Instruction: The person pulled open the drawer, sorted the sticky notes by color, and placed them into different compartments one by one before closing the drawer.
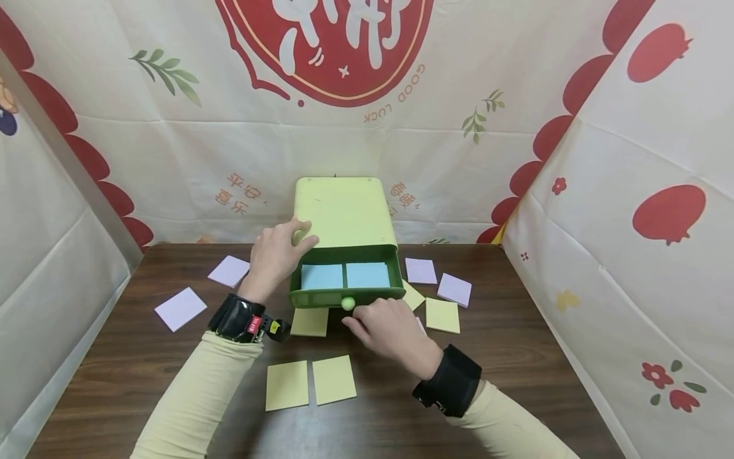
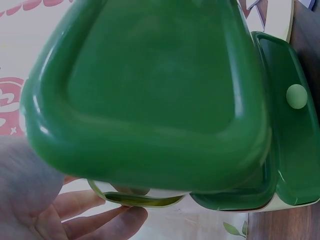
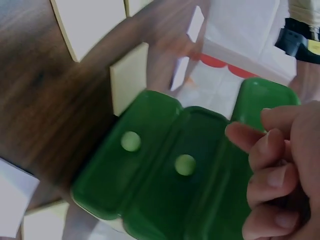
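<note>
A pale green box [image 1: 344,210] with dark green drawers stands at the back of the table. Its top drawer [image 1: 318,298] is pulled out, with blue paper pads [image 1: 368,275] in two compartments. My left hand [image 1: 274,255] rests at the box's upper left edge; the left wrist view shows its fingers [image 2: 90,217] extended along the box's side, by an oval opening. My right hand [image 1: 392,328], fingers curled, is at the drawer's front, just right of its round knob [image 1: 348,303]. Nothing shows in its grip; whether it touches the drawer I cannot tell.
Yellow pads [image 1: 287,386] lie in front of the box and to its right [image 1: 443,315]. Purple pads [image 1: 180,309] lie at the left and right of the table. Two closed drawers [image 3: 107,172] sit below the open one. Printed cloth [image 1: 459,185] surrounds the table.
</note>
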Motion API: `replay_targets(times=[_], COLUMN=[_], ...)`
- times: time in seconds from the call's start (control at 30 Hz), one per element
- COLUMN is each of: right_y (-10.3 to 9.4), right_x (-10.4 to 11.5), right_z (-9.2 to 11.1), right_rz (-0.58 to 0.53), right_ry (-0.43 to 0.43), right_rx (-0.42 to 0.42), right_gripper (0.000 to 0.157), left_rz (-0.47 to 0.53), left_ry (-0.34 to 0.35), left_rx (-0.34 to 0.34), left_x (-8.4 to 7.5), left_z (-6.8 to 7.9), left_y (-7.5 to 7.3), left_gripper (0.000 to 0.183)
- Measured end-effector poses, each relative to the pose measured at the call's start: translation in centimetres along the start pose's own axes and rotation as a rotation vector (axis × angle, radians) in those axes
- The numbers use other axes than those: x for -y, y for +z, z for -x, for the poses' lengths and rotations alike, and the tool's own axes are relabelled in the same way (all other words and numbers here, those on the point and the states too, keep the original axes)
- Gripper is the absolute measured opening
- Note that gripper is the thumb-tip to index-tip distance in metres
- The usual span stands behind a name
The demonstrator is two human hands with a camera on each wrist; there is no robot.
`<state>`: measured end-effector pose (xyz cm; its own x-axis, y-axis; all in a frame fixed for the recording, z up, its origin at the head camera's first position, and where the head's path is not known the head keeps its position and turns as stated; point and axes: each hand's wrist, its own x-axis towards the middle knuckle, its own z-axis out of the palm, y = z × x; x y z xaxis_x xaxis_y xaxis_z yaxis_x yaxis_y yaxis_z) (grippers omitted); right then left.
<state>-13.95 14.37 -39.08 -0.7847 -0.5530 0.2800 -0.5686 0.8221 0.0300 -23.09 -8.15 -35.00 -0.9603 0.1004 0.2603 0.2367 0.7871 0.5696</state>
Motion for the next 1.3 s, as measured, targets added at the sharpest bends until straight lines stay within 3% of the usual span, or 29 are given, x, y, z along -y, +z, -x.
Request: replay_targets(times=[0.37, 0.63, 0.87, 1.3], right_y=[2.1, 2.4, 2.6, 2.4], right_x=[0.0, 0.3, 0.4, 0.6], right_z=[-0.2, -0.5, -0.9, -1.4], right_rz=[-0.087, -0.185, -0.195, -0.195], right_ry=[0.134, 0.222, 0.236, 0.255], right_rx=[-0.014, 0.006, -0.033, -0.028], right_gripper=[0.042, 0.055, 0.055, 0.054], left_rz=[-0.003, 0.001, 0.001, 0.006], left_ry=[0.005, 0.015, 0.011, 0.008], left_rx=[-0.016, -0.024, -0.036, -0.043], left_x=[0.2, 0.3, 0.4, 0.3], left_z=[-0.1, 0.0, 0.0, 0.0], left_y=[0.3, 0.2, 0.3, 0.2], left_gripper=[0.043, 0.043, 0.043, 0.043])
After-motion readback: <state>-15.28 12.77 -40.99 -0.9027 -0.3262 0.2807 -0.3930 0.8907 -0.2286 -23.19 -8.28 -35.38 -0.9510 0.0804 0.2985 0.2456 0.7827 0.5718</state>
